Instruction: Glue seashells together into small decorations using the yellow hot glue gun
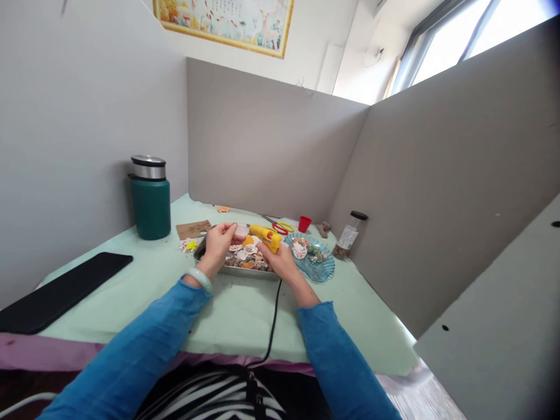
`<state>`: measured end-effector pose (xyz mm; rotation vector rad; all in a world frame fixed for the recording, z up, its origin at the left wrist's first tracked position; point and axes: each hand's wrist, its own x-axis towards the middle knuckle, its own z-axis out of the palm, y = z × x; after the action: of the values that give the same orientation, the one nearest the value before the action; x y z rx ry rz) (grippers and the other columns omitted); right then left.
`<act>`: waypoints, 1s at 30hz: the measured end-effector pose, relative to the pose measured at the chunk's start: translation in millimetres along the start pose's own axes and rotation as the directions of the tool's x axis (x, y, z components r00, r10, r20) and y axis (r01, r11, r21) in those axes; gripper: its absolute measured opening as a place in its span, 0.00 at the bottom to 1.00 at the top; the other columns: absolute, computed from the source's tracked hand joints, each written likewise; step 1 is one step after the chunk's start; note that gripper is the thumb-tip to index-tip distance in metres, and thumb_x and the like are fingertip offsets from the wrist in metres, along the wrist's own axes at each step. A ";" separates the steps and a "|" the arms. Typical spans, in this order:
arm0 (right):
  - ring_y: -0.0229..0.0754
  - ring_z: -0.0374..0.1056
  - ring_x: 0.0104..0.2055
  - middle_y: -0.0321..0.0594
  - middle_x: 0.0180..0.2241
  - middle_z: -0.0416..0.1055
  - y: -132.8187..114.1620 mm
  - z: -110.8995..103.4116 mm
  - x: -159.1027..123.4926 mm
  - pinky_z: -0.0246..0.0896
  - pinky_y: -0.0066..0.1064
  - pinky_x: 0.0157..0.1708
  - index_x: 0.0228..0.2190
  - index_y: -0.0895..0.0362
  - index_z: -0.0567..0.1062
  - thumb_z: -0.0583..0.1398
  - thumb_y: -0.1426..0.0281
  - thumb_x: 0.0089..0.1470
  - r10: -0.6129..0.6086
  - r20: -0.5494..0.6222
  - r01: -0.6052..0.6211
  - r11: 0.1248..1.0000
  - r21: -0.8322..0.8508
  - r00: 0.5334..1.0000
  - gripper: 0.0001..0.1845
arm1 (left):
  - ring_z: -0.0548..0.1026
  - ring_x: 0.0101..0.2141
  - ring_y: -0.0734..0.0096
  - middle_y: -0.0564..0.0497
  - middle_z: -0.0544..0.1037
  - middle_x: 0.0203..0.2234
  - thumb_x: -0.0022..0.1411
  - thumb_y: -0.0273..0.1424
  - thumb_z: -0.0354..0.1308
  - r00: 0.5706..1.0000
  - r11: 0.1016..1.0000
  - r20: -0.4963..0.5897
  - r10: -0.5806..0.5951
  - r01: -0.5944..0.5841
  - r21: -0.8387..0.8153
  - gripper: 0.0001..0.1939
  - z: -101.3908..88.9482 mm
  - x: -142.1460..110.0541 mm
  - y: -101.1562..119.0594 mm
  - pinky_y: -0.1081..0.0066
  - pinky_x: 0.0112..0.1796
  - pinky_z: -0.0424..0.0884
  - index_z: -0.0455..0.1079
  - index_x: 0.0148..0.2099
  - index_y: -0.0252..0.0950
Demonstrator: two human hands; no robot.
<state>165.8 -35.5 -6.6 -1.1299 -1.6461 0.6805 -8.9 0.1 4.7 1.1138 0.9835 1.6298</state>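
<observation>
My right hand is closed around a yellow hot glue gun, whose nozzle points left toward my other hand. My left hand is pinched on a small pale, see-through piece at its fingertips, close to the nozzle; its exact kind is unclear. Both hands are above a metal tray full of shells, and they hide part of it. A black cord runs from below the right hand to the table's front edge.
Right of the tray sits a blue scalloped plate with shells. Behind are scissors, a red cup and a black-lidded jar. Leftward stand a green bottle, a brown card and a black mat. Grey partitions enclose the table.
</observation>
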 end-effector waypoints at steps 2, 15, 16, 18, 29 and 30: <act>0.36 0.60 0.22 0.33 0.16 0.61 -0.8 0.2 -0.5 0.54 0.25 0.20 0.24 0.57 0.70 0.59 0.48 0.51 0.004 0.000 -0.004 1.000 -0.002 1.000 0.25 | 0.79 0.23 0.62 0.50 0.76 0.17 0.54 0.37 0.63 1.000 1.000 -0.008 -0.001 0.001 0.005 0.13 -0.1 0.3 -0.6 0.68 0.29 0.75 0.68 0.36 0.34; 0.35 0.59 0.21 0.32 0.16 0.61 -3.6 0.2 -1.9 0.53 0.25 0.21 0.23 0.57 0.68 0.59 0.50 0.53 -0.022 0.005 0.022 1.000 0.001 1.000 0.22 | 0.79 0.23 0.64 0.50 0.77 0.17 0.52 0.38 0.64 1.000 1.000 0.009 0.027 -0.027 0.006 0.14 0.5 0.0 -1.4 0.70 0.28 0.74 0.69 0.35 0.33; 0.35 0.59 0.21 0.32 0.16 0.61 -3.3 0.4 -1.7 0.53 0.25 0.21 0.23 0.57 0.68 0.59 0.50 0.53 -0.021 0.005 0.021 1.000 -0.003 1.000 0.23 | 0.79 0.23 0.64 0.49 0.77 0.17 0.52 0.39 0.65 1.000 1.000 0.009 0.030 -0.030 0.005 0.15 0.5 0.0 -1.6 0.70 0.28 0.74 0.69 0.35 0.33; 0.35 0.59 0.21 0.32 0.16 0.61 -2.6 1.1 -1.6 0.54 0.25 0.21 0.23 0.57 0.69 0.59 0.50 0.53 -0.015 0.001 0.015 1.000 -0.004 1.000 0.23 | 0.79 0.22 0.64 0.49 0.77 0.17 0.51 0.40 0.66 0.999 0.999 0.010 0.035 -0.036 0.005 0.17 0.5 0.0 -2.3 0.70 0.28 0.74 0.69 0.35 0.33; 0.37 0.60 0.22 0.32 0.16 0.61 -4.9 3.8 -2.6 0.54 0.26 0.20 0.24 0.56 0.71 0.61 0.53 0.52 -0.045 0.006 0.045 0.997 0.059 0.999 0.19 | 0.78 0.22 0.65 0.49 0.78 0.18 0.49 0.45 0.65 0.996 0.994 0.045 0.081 -0.084 0.074 0.19 0.1 -0.4 -5.4 0.70 0.27 0.74 0.70 0.35 0.33; 0.37 0.59 0.22 0.33 0.16 0.61 -4.6 3.8 -2.3 0.53 0.26 0.19 0.24 0.56 0.71 0.61 0.54 0.52 -0.048 0.006 0.048 0.997 0.065 0.999 0.18 | 0.78 0.22 0.65 0.49 0.78 0.18 0.50 0.45 0.65 0.995 0.993 0.050 0.083 -0.087 0.084 0.19 0.2 -0.3 -5.6 0.69 0.28 0.75 0.70 0.35 0.33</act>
<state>160.8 -39.1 -5.0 -1.0398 -1.6410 0.7027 -7.3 1.4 -0.6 1.2623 0.9959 1.6345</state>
